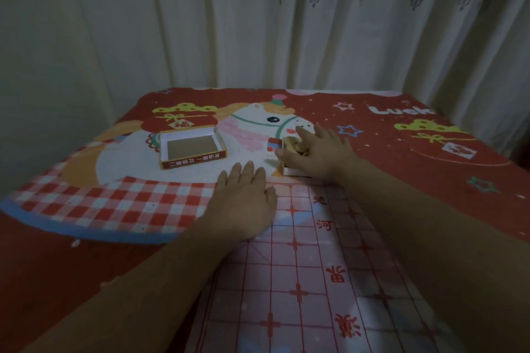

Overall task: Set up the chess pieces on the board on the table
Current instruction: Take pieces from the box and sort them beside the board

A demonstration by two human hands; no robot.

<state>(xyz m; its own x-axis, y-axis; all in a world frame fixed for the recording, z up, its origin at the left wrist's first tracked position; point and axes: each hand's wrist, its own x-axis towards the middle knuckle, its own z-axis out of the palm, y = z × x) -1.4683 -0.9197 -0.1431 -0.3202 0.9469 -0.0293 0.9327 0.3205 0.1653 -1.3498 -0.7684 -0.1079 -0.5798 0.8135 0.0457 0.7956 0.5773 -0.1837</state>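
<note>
Red cloth: a printed tablecloth point(430, 169) with a cartoon horse and checked border covers the table; everything sits on it.
Head view, board: the chess board point(309, 281), a thin pale sheet with red grid lines and Chinese characters, lies flat at the near edge, running under both forearms. No piece stands on it, so setting up has not begun.
Head view, pieces: pale wooden chess pieces point(295, 145) are heaped in a small white box point(292, 171) just beyond the board's far edge, close enough to lift from without a stretch.
Head view, right hand: the right hand point(318, 153) is laid over the box, thumb along its near-left corner, forefinger stretched past the heap, other fingers curled down into the pieces. It looks like the start of a grasp, though the dim, soft picture does not show whether a piece is pinched.
Head view, left hand: the left hand point(245, 203) rests palm down, fingers straight and close together, on the board's far-left corner, probably pinning the light sheet so it does not slide.
Head view, lid: the empty box lid point(192, 150) lies upturned to the left, well apart from the board, out of the working path.
</note>
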